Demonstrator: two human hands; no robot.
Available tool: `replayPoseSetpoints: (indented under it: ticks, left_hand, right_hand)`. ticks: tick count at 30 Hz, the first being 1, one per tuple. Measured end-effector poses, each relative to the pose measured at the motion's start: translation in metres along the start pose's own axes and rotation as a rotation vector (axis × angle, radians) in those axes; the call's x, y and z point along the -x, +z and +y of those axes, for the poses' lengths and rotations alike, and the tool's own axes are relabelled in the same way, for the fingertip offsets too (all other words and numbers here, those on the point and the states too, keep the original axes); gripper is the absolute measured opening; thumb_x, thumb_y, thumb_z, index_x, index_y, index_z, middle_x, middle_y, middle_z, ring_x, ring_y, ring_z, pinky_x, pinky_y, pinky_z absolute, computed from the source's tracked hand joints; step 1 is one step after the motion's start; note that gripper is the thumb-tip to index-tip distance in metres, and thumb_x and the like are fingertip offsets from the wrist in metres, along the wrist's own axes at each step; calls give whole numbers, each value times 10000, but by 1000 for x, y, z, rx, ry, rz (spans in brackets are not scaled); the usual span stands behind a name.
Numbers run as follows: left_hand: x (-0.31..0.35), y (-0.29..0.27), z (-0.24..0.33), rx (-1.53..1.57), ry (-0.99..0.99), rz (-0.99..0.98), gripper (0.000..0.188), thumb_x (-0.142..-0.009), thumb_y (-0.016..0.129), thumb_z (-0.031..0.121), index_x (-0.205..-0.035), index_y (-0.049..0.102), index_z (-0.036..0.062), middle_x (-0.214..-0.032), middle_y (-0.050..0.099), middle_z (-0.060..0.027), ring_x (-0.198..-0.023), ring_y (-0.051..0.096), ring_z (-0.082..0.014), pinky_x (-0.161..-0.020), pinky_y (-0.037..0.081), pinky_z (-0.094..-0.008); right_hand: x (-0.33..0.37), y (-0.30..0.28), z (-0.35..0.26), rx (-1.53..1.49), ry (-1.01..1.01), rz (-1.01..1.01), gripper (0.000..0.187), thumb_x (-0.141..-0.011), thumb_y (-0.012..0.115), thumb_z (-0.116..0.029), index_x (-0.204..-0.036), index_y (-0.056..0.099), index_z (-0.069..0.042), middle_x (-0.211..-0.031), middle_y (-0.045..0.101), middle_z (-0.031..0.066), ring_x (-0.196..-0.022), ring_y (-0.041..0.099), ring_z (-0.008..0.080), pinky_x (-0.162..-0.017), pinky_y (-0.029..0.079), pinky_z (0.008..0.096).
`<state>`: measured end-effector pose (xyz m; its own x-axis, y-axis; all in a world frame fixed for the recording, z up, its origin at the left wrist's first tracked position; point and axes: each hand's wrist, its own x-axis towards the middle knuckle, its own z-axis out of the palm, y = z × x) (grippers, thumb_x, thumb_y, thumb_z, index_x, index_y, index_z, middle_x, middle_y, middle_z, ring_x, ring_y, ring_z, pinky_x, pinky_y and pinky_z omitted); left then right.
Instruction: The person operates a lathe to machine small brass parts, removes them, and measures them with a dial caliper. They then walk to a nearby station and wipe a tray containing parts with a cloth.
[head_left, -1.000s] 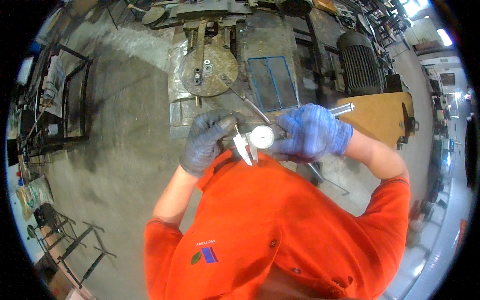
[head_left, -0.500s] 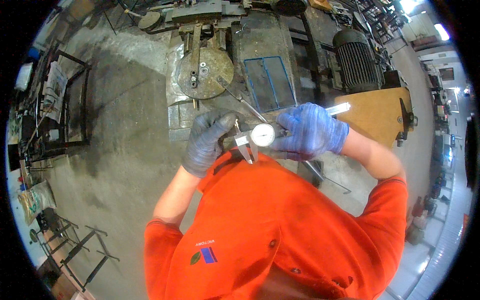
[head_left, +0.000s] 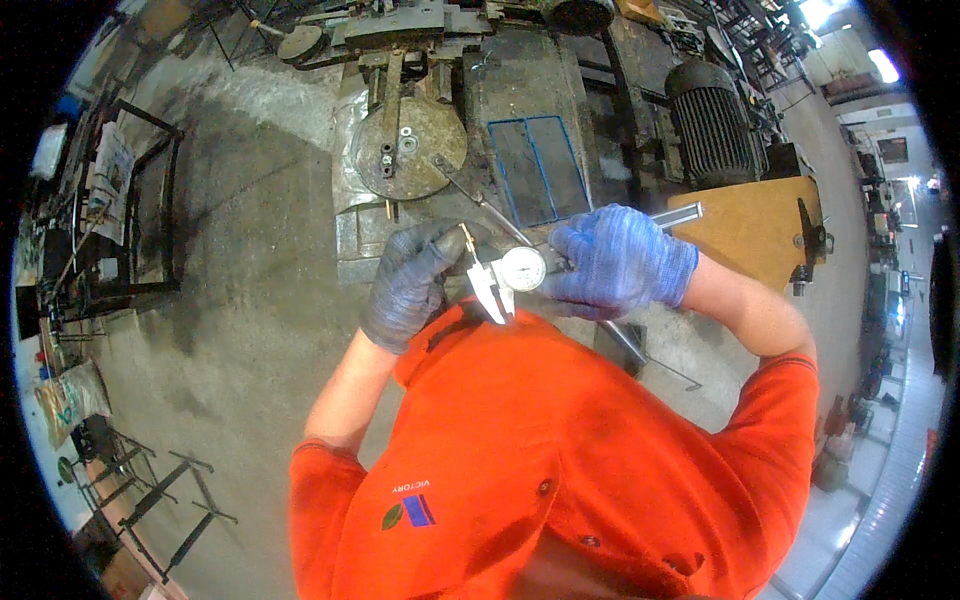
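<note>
My right hand (head_left: 618, 262), in a blue knit glove, is closed around the beam of a dial caliper (head_left: 524, 269) in front of my chest. The caliper's round white dial faces up, and its long jaws point toward my body, slightly apart. The beam's far end sticks out beyond my right fingers. My left hand (head_left: 408, 285), in a darker, grimy glove, is closed at the jaw end. A thin brass-coloured piece (head_left: 468, 240) shows at its fingertips; I cannot tell whether it belongs to the caliper.
Ahead stands a machine with a round metal plate (head_left: 410, 150) and a lever rod (head_left: 485, 203). A blue wire frame (head_left: 540, 170) lies right of it. Further right are a ribbed motor (head_left: 712, 125) and a tan board (head_left: 750, 230). Black metal racks (head_left: 150, 200) stand at left.
The caliper has turned a little, so its jaws and beam catch the light differently. The brass-coloured piece shows more clearly at my left fingertips. Both hands stay nearly in place.
</note>
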<state>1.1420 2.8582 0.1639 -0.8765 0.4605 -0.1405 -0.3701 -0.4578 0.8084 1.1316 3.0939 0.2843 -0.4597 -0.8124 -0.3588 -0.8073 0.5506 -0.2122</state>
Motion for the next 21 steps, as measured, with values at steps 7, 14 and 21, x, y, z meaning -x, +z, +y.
replayPoseSetpoints:
  ticks: [7,14,21]
  left_hand:
    - [2,6,7,-115,3,20,293,-873,565,232,-1038,607,-7,-955,646,-80,-879,597,-151,-806,456,-275]
    - [4,10,7,-63,6,73,269,-872,571,217,-1019,611,-5,-932,647,-72,-854,595,-144,-786,457,-270]
    - [4,14,6,-70,23,116,244,-869,576,199,-996,618,-5,-904,642,-66,-829,590,-138,-762,460,-270]
  right_hand:
    - [0,5,2,76,-159,242,190,-734,634,-356,-788,659,-176,-688,483,95,-553,532,250,-445,407,360]
    - [0,3,0,64,-178,263,201,-750,620,-364,-778,649,-168,-694,484,99,-559,535,253,-453,411,363]
    - [1,2,-2,45,-111,143,233,-771,573,-387,-873,630,-186,-786,522,133,-636,564,290,-500,444,404]
